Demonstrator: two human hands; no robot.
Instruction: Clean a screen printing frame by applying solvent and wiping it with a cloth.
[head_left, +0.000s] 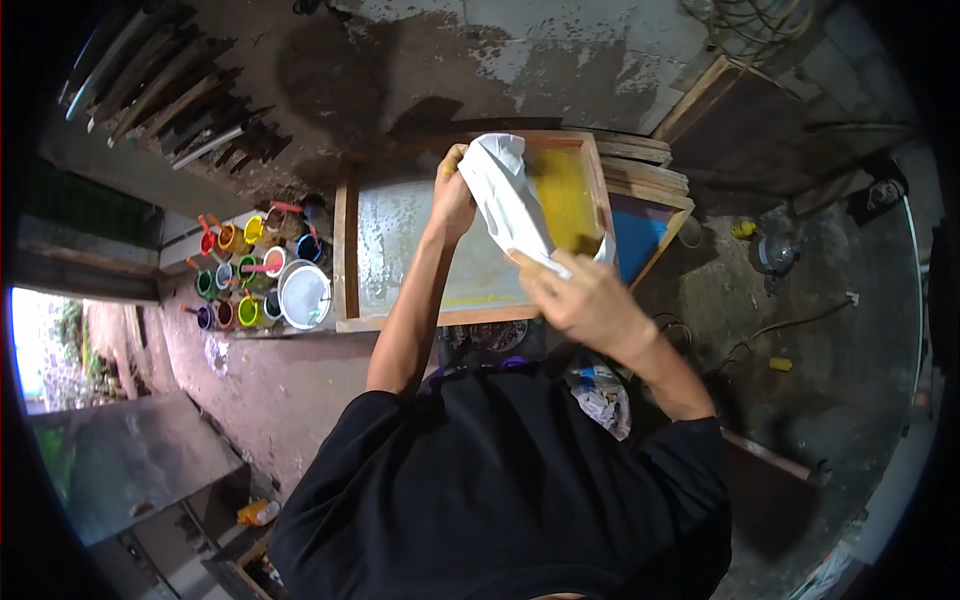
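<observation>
A white cloth (504, 196) is stretched between my two hands, above a wooden-framed printing screen (397, 247). My left hand (454, 191) grips the cloth's upper left edge with bent fingers. Lower and to the right, my right hand (581, 296), somewhat blurred, pinches the cloth's lower end; its fingertips are partly hidden. Yellow ink (564, 196) coats the right part of the screen's mesh, while the left part looks grey with yellowish specks. Part of the mesh is hidden behind the cloth and my forearms.
Several open pots of coloured ink (248, 309) with sticks and a larger white tub (304, 295) stand left of the screen. More wooden frames (646, 176), one with blue mesh (636, 231), lie at its right. A plastic bag (600, 401) is near my right elbow.
</observation>
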